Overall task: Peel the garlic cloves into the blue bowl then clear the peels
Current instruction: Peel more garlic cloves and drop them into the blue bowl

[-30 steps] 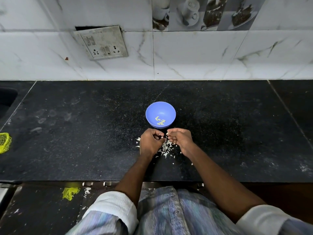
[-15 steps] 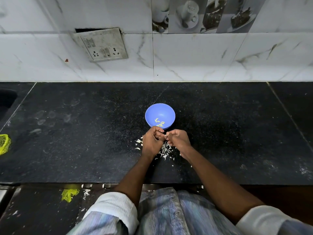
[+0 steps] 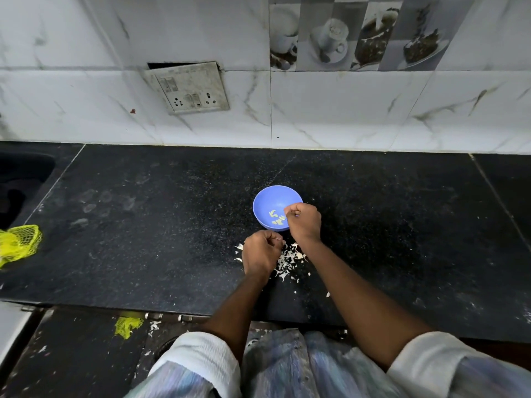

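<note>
Just right of the frame's centre, the blue bowl [image 3: 270, 201] sits on the black counter [image 3: 143, 239] with a few pale peeled cloves [image 3: 277, 218] lying in its bottom, so part of the peeling looks done. The right hand [image 3: 304, 222] is over the bowl's right rim, fingers curled together; it may be dropping a clove in, but what it pinches is too small to tell. Just below the bowl, the left hand [image 3: 260, 252] hovers over the counter with fingers curled; I cannot tell whether it holds anything. A scatter of white peels [image 3: 288, 259] lies beneath and between the hands, so clearing has not started. No unpeeled cloves are clearly visible. A yellow net bag [image 3: 18, 244] lies at the far left edge.
</note>
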A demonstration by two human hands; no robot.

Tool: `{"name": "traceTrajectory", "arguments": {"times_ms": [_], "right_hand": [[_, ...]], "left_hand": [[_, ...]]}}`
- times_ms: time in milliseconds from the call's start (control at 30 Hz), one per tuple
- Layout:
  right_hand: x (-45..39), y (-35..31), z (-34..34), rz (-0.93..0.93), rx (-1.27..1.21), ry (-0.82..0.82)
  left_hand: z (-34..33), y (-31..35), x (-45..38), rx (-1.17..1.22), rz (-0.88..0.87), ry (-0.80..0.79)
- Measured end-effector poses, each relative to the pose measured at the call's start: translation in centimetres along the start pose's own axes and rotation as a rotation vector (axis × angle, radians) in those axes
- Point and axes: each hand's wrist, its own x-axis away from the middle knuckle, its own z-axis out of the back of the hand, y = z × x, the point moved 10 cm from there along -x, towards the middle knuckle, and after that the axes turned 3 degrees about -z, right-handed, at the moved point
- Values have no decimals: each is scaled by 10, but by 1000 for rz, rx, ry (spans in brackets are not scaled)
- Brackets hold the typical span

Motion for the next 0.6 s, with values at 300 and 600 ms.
{"name": "traceTrajectory", "arguments": {"times_ms": [300, 600], "right_hand": [[36, 27, 32, 51, 38, 173], [69, 33, -18, 102, 208, -29]], "left_hand": [[-6, -4, 5, -107, 94, 7], [-7, -23, 30, -165, 94, -15]]}}
